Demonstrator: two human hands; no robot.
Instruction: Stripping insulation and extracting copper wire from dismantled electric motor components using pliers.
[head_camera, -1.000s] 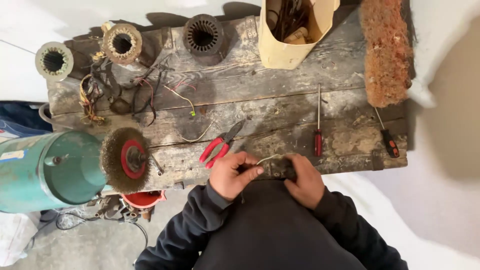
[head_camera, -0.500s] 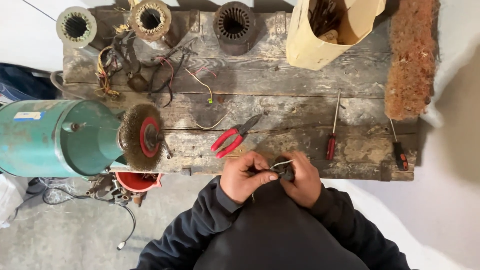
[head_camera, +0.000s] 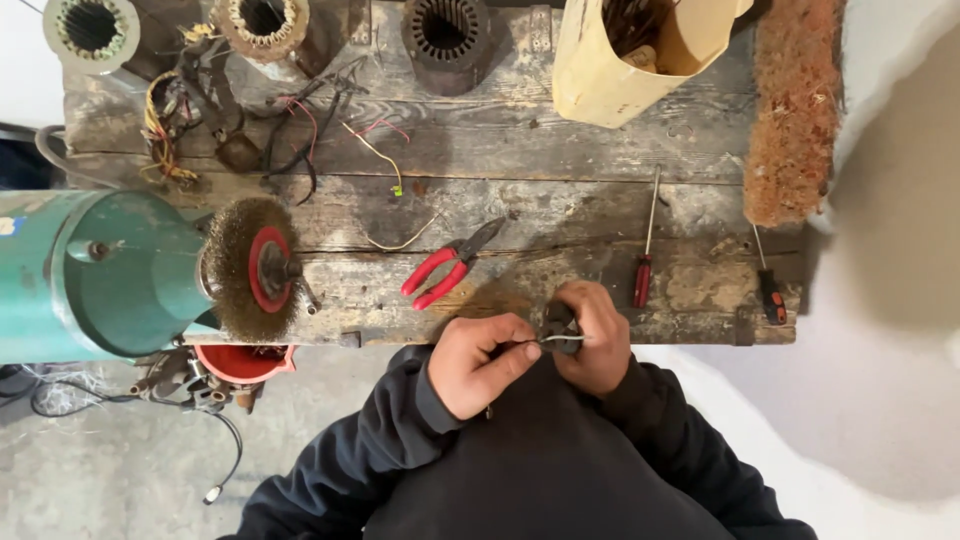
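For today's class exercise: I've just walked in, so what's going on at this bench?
A person in a dark sweatshirt holds a small dark part in the right hand and pinches a thin wire at it with the left hand. Red-handled pliers and two screwdrivers lie untouched on the worn wooden bench.

From my feed I see a dark navy sweatshirt with long sleeves (head_camera: 400, 440), the cloth soft and creased at the elbows. Ribbed cuffs (head_camera: 428, 398) close at the wrists. My left hand (head_camera: 480, 362) and right hand (head_camera: 592, 335) are bare, with no gloves, rings or watch showing.
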